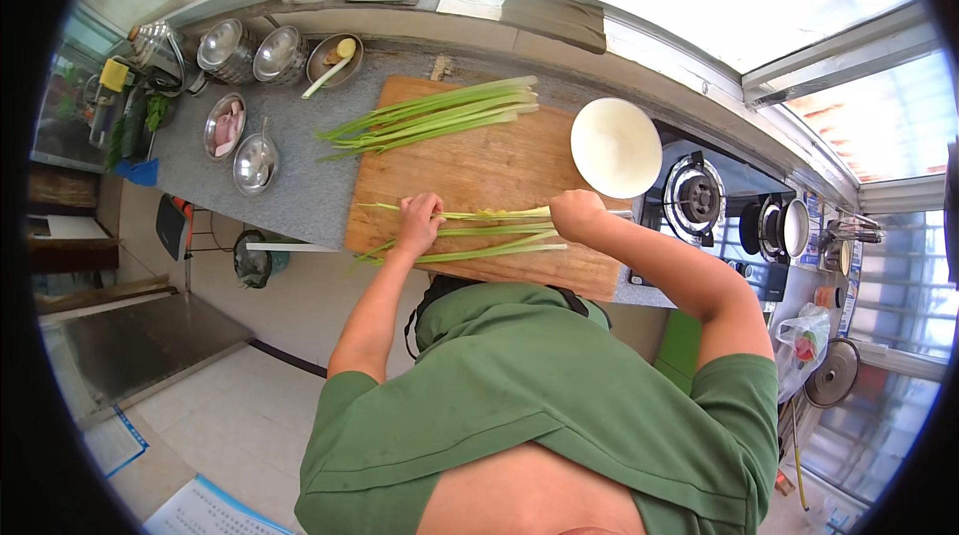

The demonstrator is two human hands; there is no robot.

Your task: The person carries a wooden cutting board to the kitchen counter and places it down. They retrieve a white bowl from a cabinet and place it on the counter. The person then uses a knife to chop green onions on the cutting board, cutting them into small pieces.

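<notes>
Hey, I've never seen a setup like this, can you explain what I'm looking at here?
There's no machine: a person works with two bare hands, filmed from above by the left of two wide cameras worn on the head, so straight edges bend. On the rectangular brown wooden board lie a bunch of long light-green stalks at the back and several loose light-green stalks nearer the body. A round white bowl sits near its back right corner. The left grip is on the loose stalks; the right grip is closed at their right end, its contents hidden.

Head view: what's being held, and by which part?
A green stalk: the left hand holds it near its thin left end; the right hand is closed toward its right end, contents hidden.
</notes>
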